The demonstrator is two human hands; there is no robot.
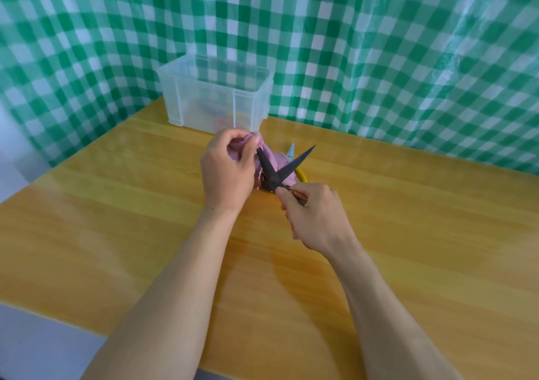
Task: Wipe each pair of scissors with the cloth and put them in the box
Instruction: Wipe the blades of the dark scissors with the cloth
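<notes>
Head view: the cloth (275, 160) is pinched by the left hand (226, 169) around the tip of one blade of the black scissors (294, 162), fingers curled tight. The reddish handles are gripped by the right hand (315, 219), with the blades held apart in a V just above the table (408, 233). Wiping is judged to be the step in hand, one blade at a time. A yellow handle (303, 175) and a pale blue tip (291, 149), probably more scissors, are glimpsed beneath the cloth. Next, the second blade must be drawn through the cloth, the blades closed, and the pair carried to the clear box (204, 102) just behind, where coloured shapes are faintly seen.
</notes>
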